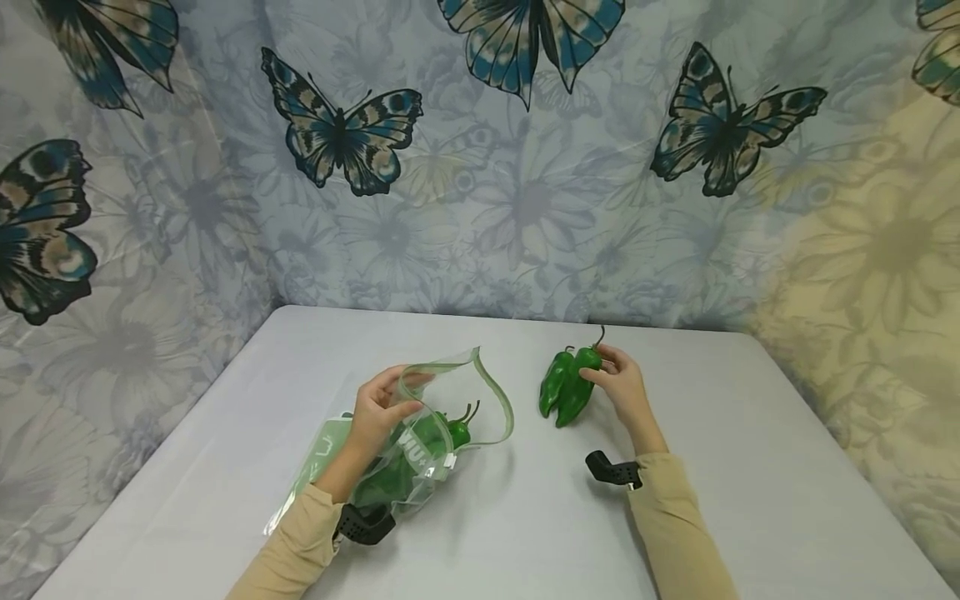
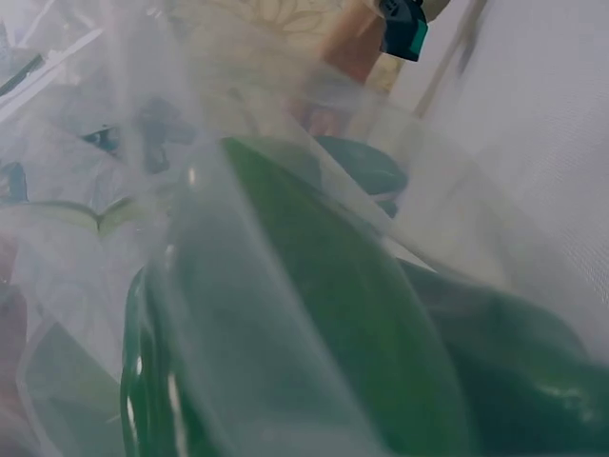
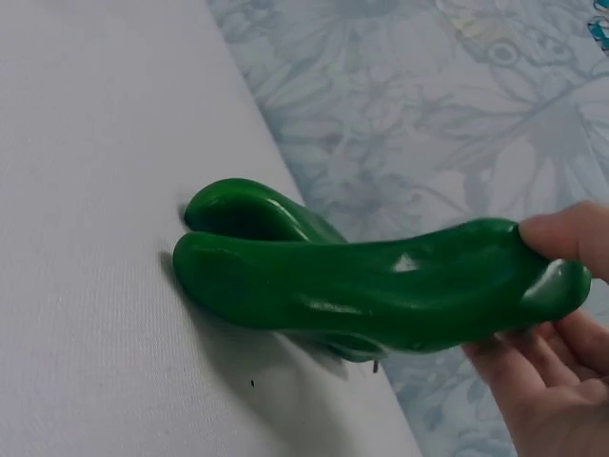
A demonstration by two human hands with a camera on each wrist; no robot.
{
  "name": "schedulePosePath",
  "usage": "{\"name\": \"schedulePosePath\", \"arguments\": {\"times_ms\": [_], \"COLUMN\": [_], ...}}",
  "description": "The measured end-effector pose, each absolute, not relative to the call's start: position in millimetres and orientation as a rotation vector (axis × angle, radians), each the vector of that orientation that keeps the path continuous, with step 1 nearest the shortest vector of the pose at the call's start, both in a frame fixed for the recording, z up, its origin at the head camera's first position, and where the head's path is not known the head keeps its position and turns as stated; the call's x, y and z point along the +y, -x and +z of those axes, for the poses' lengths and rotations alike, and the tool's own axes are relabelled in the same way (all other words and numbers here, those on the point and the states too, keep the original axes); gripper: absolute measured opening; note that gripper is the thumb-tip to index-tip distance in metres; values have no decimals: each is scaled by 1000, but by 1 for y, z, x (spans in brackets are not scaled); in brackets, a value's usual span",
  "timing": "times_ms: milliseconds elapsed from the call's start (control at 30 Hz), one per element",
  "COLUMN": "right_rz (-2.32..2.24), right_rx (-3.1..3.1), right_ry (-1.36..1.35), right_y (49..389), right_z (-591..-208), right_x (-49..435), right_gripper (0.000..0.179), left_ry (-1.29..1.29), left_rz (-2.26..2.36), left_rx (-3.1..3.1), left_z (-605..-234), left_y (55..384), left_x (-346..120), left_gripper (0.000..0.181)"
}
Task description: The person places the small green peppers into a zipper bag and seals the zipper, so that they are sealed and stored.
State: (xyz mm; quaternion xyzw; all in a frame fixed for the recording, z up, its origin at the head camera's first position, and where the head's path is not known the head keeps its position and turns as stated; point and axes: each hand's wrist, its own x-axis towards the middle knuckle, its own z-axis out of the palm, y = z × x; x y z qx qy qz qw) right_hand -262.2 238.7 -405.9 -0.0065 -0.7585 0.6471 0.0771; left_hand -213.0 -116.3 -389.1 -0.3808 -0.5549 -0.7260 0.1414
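Observation:
My left hand (image 1: 378, 412) grips the rim of a clear plastic zip bag (image 1: 507, 404) with green edging, its mouth spread wide. Inside lie several green peppers (image 1: 459, 432), stems toward the opening; through cloudy plastic they fill the left wrist view (image 2: 333, 286). To the right, my right hand (image 1: 621, 385) pinches a long green pepper (image 3: 381, 286) near its stem end, fingers and thumb on either side. That pepper slants, its lower tip at or just above the table. Another green pepper (image 1: 556, 383) is right beside it, partly hidden behind it in the right wrist view.
A flat green plastic piece (image 1: 324, 446) with white lettering lies left of my left hand; whether it belongs to the bag I cannot tell. The white table (image 1: 525, 533) ends at a butterfly-patterned cloth backdrop (image 1: 525, 208). Black wrist cameras (image 1: 613, 469) sit on both wrists.

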Motion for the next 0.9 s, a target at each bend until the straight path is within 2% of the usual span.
{"name": "schedulePosePath", "arguments": {"times_ms": [200, 500, 900], "right_rz": [1951, 1849, 1825], "right_rx": [-2309, -2336, -2304], "right_ry": [-95, -62, -137], "right_y": [262, 259, 255], "right_z": [-409, -402, -400], "right_x": [241, 242, 238], "right_gripper": [63, 63, 59], "left_ry": [1111, 1091, 1139], "left_rz": [-2095, -2106, -2123], "left_rx": [-1595, -1616, -1575], "left_z": [-391, -388, -387], "left_y": [212, 213, 208], "left_x": [-119, -115, -113], "left_gripper": [39, 42, 35]}}
